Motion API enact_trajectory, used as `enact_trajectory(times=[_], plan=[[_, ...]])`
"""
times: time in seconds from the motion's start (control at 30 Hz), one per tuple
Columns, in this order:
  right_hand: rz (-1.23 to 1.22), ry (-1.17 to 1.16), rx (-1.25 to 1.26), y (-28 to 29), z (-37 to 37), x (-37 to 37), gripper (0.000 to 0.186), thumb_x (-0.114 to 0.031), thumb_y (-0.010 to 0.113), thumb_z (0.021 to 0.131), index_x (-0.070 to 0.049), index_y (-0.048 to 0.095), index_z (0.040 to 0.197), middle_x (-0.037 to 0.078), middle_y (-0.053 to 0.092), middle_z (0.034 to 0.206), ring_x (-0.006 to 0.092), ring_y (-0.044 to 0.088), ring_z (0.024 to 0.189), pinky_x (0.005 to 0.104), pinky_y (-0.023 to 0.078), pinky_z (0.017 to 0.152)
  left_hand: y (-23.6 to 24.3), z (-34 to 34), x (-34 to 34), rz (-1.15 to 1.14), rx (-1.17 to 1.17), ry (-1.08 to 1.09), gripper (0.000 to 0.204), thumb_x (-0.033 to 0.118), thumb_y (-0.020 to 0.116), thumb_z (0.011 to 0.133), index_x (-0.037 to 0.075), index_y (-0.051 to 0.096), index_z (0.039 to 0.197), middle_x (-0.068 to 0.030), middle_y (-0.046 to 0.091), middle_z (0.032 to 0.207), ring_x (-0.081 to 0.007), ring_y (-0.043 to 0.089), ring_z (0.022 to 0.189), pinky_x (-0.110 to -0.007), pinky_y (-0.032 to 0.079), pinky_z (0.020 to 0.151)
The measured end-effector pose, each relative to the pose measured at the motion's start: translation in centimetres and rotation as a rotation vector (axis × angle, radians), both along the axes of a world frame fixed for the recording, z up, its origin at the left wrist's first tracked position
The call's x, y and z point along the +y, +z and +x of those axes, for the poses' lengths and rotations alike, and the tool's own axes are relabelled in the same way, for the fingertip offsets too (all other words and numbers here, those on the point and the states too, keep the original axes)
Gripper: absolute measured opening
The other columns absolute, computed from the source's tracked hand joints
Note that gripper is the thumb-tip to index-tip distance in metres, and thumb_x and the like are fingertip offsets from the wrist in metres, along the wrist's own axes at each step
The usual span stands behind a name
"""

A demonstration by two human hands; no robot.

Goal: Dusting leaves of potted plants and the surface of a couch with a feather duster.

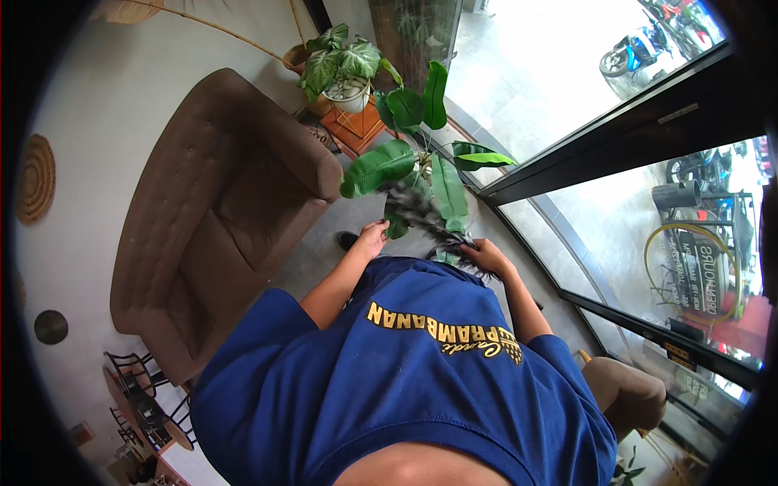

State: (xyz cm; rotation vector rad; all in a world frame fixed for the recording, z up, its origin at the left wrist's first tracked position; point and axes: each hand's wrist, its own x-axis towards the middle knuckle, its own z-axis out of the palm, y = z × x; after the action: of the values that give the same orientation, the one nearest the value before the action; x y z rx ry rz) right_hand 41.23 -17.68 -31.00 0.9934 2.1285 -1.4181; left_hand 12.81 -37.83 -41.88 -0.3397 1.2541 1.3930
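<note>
In my right hand [486, 257] I hold a feather duster [417, 215], which reaches ahead and left of this hand, against the broad-leaved plant [379, 168]. My left hand [373, 239] pinches its low leaf [397, 227], beside the duster.

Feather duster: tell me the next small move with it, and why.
Probably sweep the feather duster lightly over the leaf at the left hand. The right hand grips the duster, its dark feathers reach in among the plant's leaves right beside that leaf, and the left hand's fingers are at the leaf's edge, seemingly steadying it.
</note>
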Motion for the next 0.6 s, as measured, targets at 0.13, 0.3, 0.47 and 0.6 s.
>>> enact_trajectory(times=[0.13,0.3,0.47,0.6], plan=[[0.128,-0.239,0.033,0.5,-1.5,-1.0,0.047,-0.045,0.06,0.089,0.002,0.065,0.088,0.011,0.062,0.067,0.0175,0.056,0.063,0.0373,0.046,0.062,0.1,-1.8,-0.3,0.077,-0.065,-0.048,0.017,0.013,0.06,0.091,0.011,0.06,0.107,-0.0013,0.067,0.098,-0.0161,0.065,0.089,-0.032,0.049,0.08],[-0.093,-0.163,-0.089,2.4,-0.4,-1.7,0.047,-0.046,0.061,0.089,0.001,0.065,0.089,0.004,0.059,0.064,0.0129,0.052,0.06,0.0341,0.043,0.058,0.2,-4.3,0.0,0.082,-0.08,-0.158,0.017,0.016,0.06,0.091,0.011,0.059,0.108,-0.0017,0.067,0.099,-0.0167,0.064,0.092,-0.034,0.05,0.08],[0.121,-0.41,-0.204,1.2,3.6,-2.5,0.046,-0.043,0.062,0.089,0.002,0.065,0.092,0.014,0.064,0.069,0.0201,0.058,0.064,0.0395,0.047,0.065,-0.6,-5.0,-1.3,-0.024,-0.161,-0.274,0.02,0.021,0.059,0.092,0.013,0.057,0.11,-0.0023,0.066,0.104,-0.02,0.064,0.093,-0.041,0.047,0.085],[0.359,-0.586,-0.352,-1.5,9.2,-2.1,0.043,-0.04,0.061,0.089,0.002,0.066,0.096,0.024,0.067,0.082,0.0371,0.067,0.08,0.0443,0.049,0.073,-2.9,-3.8,-2.8,0.025,-0.197,-0.294,0.044,0.029,0.066,0.088,0.011,0.05,0.125,-0.0073,0.062,0.112,-0.0231,0.06,0.102,-0.043,0.046,0.087]])
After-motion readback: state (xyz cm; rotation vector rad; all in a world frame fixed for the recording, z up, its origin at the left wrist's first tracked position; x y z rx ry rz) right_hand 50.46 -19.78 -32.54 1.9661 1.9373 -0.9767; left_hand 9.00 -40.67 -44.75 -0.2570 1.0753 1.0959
